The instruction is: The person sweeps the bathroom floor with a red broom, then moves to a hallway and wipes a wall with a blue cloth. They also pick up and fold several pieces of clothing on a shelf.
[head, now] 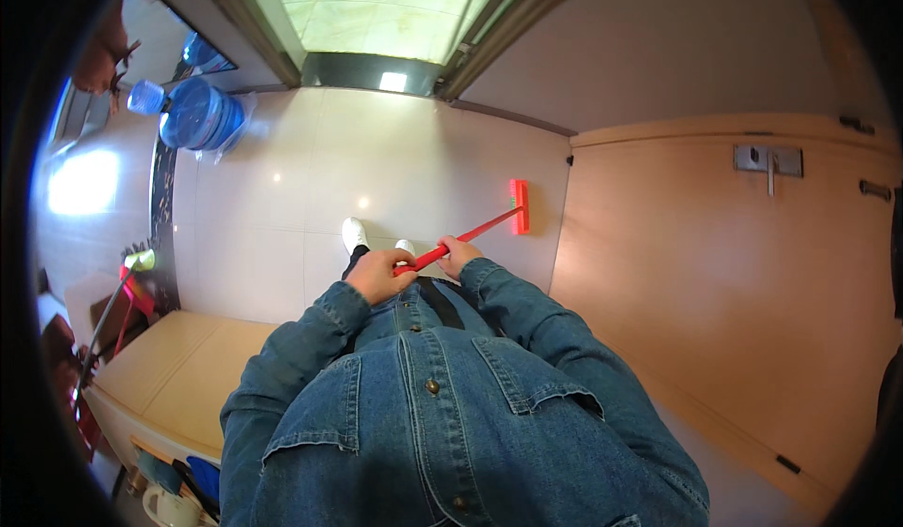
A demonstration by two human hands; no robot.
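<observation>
My left hand (384, 275) closes around the top end of a red handle (488, 226), close to my waist. Further down the same handle, my right hand (460, 254) grips it with the fingers wrapped round. The handle slants away to the right and ends in a red-orange floor brush head (520, 206) with pinkish bristles facing left. That head is over the pale tiled floor (423, 146); whether the bristles touch the tiles is hard to tell. A white shoe (354, 233) shows just beyond my left hand, and the other is partly hidden behind the handle.
A wooden door (677, 259) with a metal lever handle (769, 163) stands to the right. Ahead, a dark threshold (370, 74) leads to a bright tiled room. Large blue water bottles (201, 117) stand at the far left. A beige padded bench (190, 365) is at near left.
</observation>
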